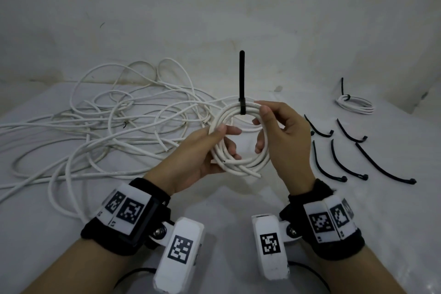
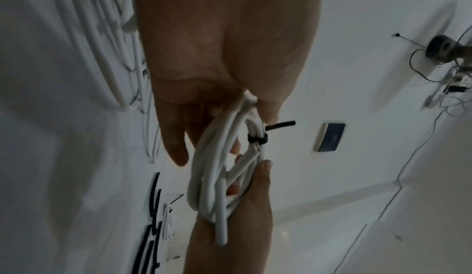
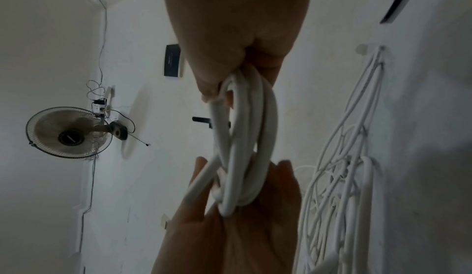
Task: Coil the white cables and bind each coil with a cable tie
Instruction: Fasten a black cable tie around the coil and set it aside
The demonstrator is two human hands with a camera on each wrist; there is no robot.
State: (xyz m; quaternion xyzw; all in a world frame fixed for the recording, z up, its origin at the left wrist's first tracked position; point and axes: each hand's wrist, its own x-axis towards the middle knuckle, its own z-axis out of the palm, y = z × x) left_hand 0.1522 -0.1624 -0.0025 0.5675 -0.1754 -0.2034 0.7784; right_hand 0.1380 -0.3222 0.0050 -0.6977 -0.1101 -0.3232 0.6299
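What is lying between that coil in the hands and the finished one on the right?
Five loose black ties lie on the sheet between the held coil and the finished coil. They lie flat, so carrying the coil above them should probably clear them.

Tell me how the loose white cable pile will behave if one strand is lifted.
The loose cables likely hold springy loops, since several arch above the table. They cross each other, so lifting one probably drags its neighbours along.
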